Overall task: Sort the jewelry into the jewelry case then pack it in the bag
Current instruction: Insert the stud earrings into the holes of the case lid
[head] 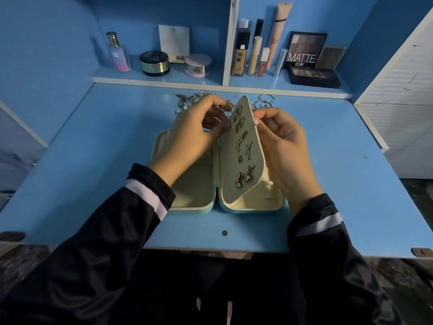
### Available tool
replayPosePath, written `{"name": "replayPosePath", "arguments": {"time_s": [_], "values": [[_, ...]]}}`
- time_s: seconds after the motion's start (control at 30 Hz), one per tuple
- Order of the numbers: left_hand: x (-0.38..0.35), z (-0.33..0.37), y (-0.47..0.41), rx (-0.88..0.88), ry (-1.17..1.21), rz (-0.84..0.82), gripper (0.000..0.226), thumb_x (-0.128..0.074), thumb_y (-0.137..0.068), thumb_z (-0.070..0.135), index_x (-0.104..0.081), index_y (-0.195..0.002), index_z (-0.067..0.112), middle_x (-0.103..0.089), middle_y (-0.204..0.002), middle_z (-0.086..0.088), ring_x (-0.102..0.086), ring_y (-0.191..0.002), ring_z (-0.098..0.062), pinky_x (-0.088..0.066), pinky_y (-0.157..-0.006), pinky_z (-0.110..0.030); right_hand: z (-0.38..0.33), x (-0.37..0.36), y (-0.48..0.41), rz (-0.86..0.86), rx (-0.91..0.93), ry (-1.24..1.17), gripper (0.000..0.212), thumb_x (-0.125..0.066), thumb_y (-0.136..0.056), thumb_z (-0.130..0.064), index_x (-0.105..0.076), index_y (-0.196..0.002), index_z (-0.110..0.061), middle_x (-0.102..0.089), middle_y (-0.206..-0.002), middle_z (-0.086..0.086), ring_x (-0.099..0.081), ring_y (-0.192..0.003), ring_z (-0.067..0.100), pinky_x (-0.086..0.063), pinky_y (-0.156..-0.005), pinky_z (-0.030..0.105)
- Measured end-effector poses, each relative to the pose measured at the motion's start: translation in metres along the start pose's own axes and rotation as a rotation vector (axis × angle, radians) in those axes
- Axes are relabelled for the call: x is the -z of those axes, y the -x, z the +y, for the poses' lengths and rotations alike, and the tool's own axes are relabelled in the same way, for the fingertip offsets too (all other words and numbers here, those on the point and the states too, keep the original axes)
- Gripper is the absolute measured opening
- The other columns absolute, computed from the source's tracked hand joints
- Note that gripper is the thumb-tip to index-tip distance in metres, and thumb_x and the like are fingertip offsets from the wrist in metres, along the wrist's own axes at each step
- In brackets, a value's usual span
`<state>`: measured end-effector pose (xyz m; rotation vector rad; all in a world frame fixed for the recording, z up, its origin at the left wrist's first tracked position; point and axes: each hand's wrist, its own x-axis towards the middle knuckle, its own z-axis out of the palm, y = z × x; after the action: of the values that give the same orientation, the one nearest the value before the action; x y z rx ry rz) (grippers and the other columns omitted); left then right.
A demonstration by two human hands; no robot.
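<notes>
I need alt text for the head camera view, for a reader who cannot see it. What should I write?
The left hand and right hand pinch the raised earring panel of an open jewelry case on a blue desk. Several earrings are pinned to the panel; loose jewelry lies behind, below a shelf of cosmetics.

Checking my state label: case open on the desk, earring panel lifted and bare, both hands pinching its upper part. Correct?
Not bare. The head view shows the earring panel of the open case on the desk lifted and studded with several earrings; the left hand and right hand pinch its upper part.
</notes>
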<state>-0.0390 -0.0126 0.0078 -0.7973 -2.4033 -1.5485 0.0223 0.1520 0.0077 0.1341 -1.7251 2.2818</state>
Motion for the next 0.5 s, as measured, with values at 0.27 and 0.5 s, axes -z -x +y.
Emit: {"name": "replayPosePath", "arguments": {"time_s": [0.27,0.5], "values": [[-0.007,0.01,0.012,0.103,-0.016,0.064,0.012,-0.072,-0.088,0.014,-0.065,-0.095,0.018,-0.071,-0.092,0.01,-0.068,-0.081,0.0,-0.053,-0.075,-0.016,0.001,0.004,0.002,0.017,-0.017,-0.015,0.008,-0.058,-0.093,-0.006,-0.064,-0.09,-0.012,-0.068,-0.094,0.011,-0.057,-0.085,0.028,-0.052,-0.075,0.03],[-0.007,0.018,0.026,0.132,0.085,0.023,0.014,-0.063,-0.094,0.009,-0.065,-0.107,0.014,-0.072,-0.101,0.011,-0.068,-0.094,0.003,-0.048,-0.082,-0.009,0.002,0.007,0.003,0.031,-0.031,-0.036,0.005,-0.058,-0.093,-0.006,-0.062,-0.092,-0.008,-0.065,-0.098,0.019,-0.055,-0.088,0.031,-0.052,-0.077,0.033]]}}
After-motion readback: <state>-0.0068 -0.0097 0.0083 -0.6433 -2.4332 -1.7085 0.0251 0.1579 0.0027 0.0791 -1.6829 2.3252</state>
